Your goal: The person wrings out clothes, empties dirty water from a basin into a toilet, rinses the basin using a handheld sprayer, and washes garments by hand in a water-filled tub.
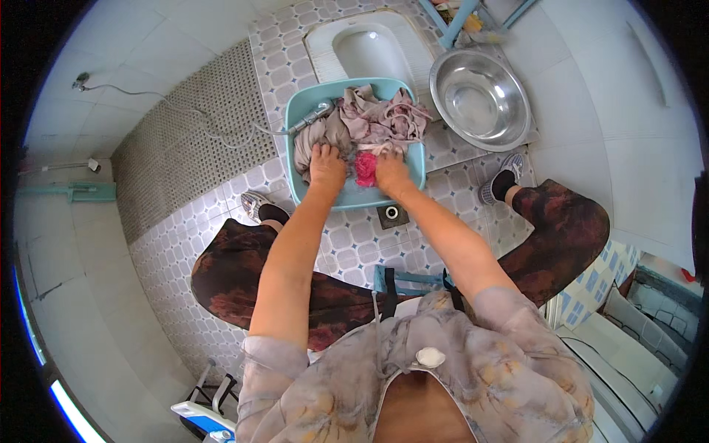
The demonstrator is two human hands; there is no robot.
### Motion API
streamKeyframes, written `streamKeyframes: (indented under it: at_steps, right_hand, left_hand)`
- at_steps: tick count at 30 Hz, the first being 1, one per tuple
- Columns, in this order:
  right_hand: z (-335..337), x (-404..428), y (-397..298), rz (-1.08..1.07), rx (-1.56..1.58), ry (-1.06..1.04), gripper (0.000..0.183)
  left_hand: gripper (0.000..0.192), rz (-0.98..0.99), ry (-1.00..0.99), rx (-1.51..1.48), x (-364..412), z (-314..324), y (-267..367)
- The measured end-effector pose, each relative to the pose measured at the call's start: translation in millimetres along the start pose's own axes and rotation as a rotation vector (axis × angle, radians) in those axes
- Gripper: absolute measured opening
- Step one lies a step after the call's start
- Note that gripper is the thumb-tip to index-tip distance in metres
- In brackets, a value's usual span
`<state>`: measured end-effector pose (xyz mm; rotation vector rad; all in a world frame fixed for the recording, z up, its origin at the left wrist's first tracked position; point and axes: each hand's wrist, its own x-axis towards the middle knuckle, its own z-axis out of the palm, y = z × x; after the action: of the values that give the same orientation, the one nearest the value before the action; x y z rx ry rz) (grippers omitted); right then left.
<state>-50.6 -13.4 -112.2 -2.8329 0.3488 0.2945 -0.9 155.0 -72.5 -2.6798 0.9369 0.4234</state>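
A light-blue plastic basin (293,183) stands on the tiled floor before me, holding wet clothes and some water. My left hand (328,165) rests on a bunched greyish-brown garment (311,145) at the basin's left side, its fingers bent over the cloth. Just right of it, my right hand (392,170) touches the pale edge of a pinkish patterned garment (368,117); its fingertips are partly hidden, so its hold is unclear. Between the hands lies a bright pink piece (365,169), perhaps a cloth or mesh. A shower head (314,117) lies over the basin's left rim, on the clothes.
A steel basin (479,99) sits at the right beside a squat toilet (374,50). The shower hose (166,99) crosses a perforated grey mat (188,133) on the left. A floor drain (392,213) lies just below the blue basin, and light-blue stool legs (457,25) stand at top right.
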Motion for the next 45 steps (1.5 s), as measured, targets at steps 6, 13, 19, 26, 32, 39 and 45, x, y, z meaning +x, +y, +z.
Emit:
streamKeyframes:
  at_steps: [6, 13, 19, 26, 32, 39, 45]
  right_hand:
    - [-7, 3, -4, -0.052, 0.129, -0.278, 0.047]
    - [-7, 7, -1, 0.063, 0.162, -0.180, 0.031]
    - [-14, 1, 4, -0.155, 0.001, -0.236, 0.024]
    - [-16, 4, 8, -0.139, 0.005, -0.212, 0.029]
    - [-64, -1, 4, -0.073, 0.642, -0.228, 0.041]
    - [-117, -50, -30, -0.099, 0.811, 0.004, 0.036]
    - [-108, -89, -92, -0.343, 0.540, 0.187, 0.029]
  left_hand:
    - [0.036, 0.057, -0.027, 0.137, -3, 15, 15]
    - [0.037, 0.032, 0.028, 0.054, 1, 30, 10]
    - [0.036, 0.036, 0.052, 0.029, -1, 27, 10]
    - [0.022, -0.099, 0.522, -0.721, 3, -1, 14]
    - [0.026, -0.613, 0.518, -1.157, -7, -30, 45]
    - [0.052, -0.727, -0.481, -2.747, -11, -30, 58]
    - [0.034, 0.180, 0.387, -2.465, -21, 67, 47]
